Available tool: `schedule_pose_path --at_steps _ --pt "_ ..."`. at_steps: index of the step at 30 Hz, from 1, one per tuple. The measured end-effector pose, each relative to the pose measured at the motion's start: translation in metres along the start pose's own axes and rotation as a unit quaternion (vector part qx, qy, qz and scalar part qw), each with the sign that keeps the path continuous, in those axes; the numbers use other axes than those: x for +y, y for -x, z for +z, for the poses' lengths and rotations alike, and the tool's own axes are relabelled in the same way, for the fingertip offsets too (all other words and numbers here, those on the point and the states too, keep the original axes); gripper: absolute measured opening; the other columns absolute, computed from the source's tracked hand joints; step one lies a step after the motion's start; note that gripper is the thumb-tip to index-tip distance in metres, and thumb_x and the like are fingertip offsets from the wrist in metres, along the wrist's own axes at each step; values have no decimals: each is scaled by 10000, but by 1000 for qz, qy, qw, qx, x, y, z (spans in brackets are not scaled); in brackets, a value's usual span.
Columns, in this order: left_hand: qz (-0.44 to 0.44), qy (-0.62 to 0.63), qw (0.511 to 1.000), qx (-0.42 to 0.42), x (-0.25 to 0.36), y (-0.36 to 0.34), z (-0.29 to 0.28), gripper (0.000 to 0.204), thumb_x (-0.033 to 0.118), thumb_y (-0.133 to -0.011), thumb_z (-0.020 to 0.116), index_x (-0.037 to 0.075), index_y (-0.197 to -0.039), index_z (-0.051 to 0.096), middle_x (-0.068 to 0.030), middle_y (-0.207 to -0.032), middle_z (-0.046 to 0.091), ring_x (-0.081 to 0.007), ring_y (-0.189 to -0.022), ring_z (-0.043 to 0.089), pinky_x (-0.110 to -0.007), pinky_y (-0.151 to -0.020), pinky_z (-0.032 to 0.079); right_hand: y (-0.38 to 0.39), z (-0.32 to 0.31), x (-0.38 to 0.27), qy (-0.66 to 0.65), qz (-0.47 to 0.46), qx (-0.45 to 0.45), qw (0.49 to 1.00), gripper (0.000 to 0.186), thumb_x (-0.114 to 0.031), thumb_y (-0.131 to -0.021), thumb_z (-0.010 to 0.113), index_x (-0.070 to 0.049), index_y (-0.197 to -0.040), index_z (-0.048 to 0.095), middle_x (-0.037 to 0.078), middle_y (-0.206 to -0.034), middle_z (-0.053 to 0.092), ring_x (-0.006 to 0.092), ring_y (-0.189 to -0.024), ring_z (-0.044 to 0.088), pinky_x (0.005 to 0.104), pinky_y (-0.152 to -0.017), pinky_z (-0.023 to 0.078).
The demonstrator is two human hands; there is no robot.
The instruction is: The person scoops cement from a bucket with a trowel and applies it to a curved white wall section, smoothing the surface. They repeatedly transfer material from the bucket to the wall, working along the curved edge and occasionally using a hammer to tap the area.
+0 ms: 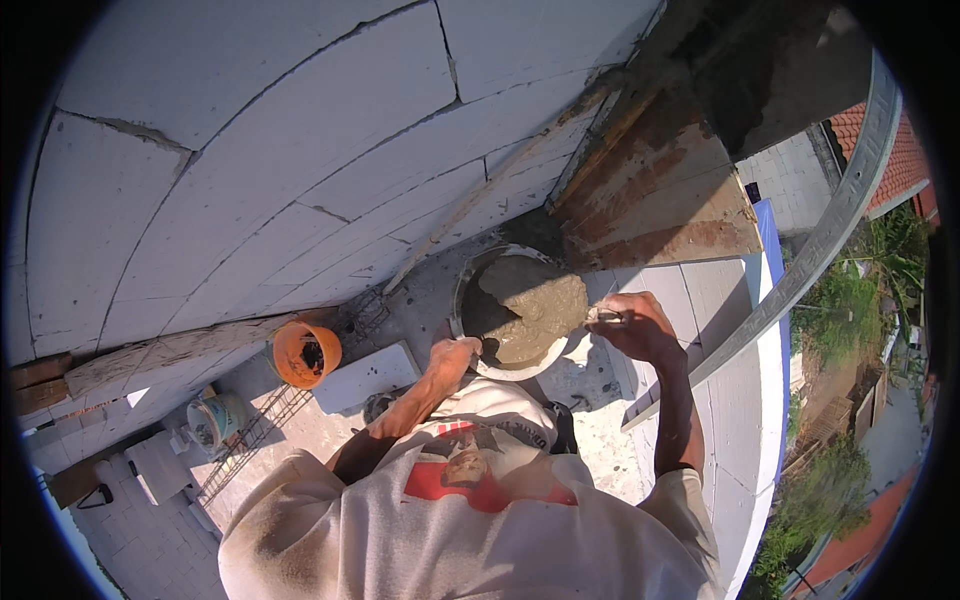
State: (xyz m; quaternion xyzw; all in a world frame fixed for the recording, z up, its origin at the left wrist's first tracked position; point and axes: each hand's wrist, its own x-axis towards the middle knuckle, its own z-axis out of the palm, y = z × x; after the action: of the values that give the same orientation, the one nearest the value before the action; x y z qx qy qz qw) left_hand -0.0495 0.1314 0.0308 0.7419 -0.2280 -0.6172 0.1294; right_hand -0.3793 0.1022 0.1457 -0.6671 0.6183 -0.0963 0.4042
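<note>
A round bucket of wet grey mortar stands in front of me, close to the foot of the block wall. My left hand is closed on the near left part of its rim. On the other side, my right hand grips the handle of a trowel. The trowel's blade cannot be seen under a heap of mortar that reaches over the bucket's right side. Shadow covers the left part of the mortar.
A wall of white blocks rises on the left. Near it are an orange bucket, a white slab, a rebar lattice and a stained pail. A board and a long metal strip flank the right, beside a low wall with a drop beyond.
</note>
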Motion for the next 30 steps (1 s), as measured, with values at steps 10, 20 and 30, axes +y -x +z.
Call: schedule_pose_path --at_steps 10,20,30 --pt "29 79 996 -36 -12 -17 9 196 112 -695 721 -67 -756 669 -94 -748 596 -196 -715 519 -344 -651 416 -63 -184 -1 -446 -64 306 839 219 -195 -952 668 16 -907 634 101 -721 632 121 -455 534 218 -400 415" --pt "31 -29 999 -13 -34 -33 3 289 235 -669 740 -47 -695 682 -99 -678 603 -185 -680 536 -362 -626 425 5 -53 -23 71 -35 327 942 237 -188 -879 747 -14 -1025 678 157 -904 699 323 -800 692 393 -733 530" --pt "104 23 990 -89 -2 5 14 67 5 -709 667 -29 -760 641 -46 -695 594 -134 -619 521 -304 -571 415 -28 110 45 344 -47 129 929 121 -97 -724 671 -55 -829 631 152 -805 643 334 -745 698 453 -662 563"
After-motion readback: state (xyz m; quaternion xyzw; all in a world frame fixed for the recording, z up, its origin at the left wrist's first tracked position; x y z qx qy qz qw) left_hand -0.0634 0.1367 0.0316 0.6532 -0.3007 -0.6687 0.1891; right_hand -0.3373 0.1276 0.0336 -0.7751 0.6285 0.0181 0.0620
